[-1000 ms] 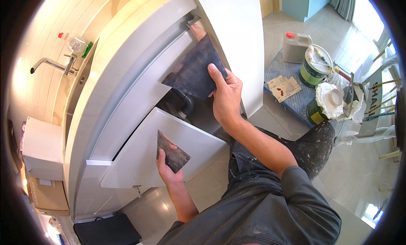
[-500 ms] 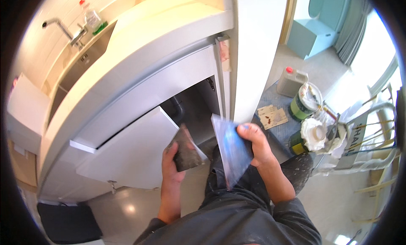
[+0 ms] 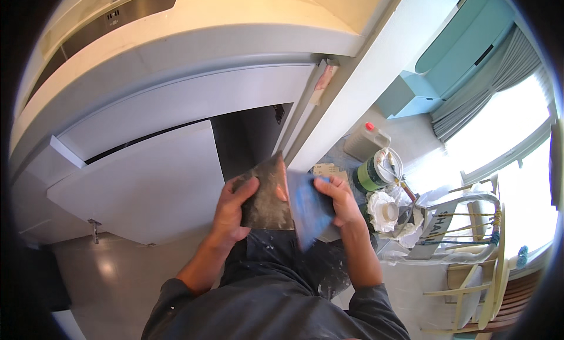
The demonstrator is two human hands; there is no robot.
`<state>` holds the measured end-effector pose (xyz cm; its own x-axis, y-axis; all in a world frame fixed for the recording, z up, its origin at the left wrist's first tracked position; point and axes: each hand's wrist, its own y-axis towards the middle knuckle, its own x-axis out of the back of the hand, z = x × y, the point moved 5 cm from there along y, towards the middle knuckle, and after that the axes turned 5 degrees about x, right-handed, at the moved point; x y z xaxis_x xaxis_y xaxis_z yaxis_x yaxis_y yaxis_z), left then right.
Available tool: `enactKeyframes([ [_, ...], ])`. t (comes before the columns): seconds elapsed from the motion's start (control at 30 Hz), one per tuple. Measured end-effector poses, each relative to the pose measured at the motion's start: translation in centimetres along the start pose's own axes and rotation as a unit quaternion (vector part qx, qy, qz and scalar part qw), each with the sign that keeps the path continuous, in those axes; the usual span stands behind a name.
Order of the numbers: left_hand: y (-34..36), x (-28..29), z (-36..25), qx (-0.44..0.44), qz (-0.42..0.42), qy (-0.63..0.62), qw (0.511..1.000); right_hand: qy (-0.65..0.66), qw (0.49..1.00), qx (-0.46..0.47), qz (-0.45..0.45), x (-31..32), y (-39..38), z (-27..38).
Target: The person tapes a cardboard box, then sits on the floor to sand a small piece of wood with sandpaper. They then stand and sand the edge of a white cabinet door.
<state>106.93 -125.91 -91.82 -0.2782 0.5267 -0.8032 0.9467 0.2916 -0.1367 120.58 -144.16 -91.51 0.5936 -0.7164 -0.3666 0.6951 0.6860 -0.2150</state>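
Observation:
My left hand [image 3: 231, 206] grips a wide flat putty scraper [image 3: 266, 202], its dark grey face smeared with pale residue. The thumb lies flat on that face and the fingers go behind. In my right hand [image 3: 342, 200] is a second flat scraper [image 3: 310, 209], bluish and blurred by motion, pinched between the thumb on its face and fingers hidden behind. The two tools meet edge to edge in front of my body, or nearly so; the blur hides whether they touch.
Ahead stands a white cabinet with a hanging-open door [image 3: 147, 181], below a pale countertop [image 3: 235, 10]. A white post [image 3: 352, 93] rises at its right. Beyond are a jug [image 3: 365, 141], a green-and-white bucket [image 3: 379, 171], a plastic-covered container [image 3: 385, 212] and a plastic-wrapped chair [image 3: 464, 225].
My view has swung to the right and the sink has mostly left it. The two scrapers, apart before, have come together edge to edge; the left one has turned its face more toward me.

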Motion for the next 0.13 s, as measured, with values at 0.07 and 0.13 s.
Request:
enactKeyframes([
  [0.07, -0.2, 0.4, -1.4, -0.034, 0.02, -0.009, 0.999, -0.099, 0.988, 0.11, -0.039, 1.2, 1.1, 1.3],
  [0.13, -0.4, 1.8, -2.3, -0.058, 0.023, -0.007, 0.998, -0.208, 0.956, 0.201, -0.054, 0.6, 1.5, 3.4],
])
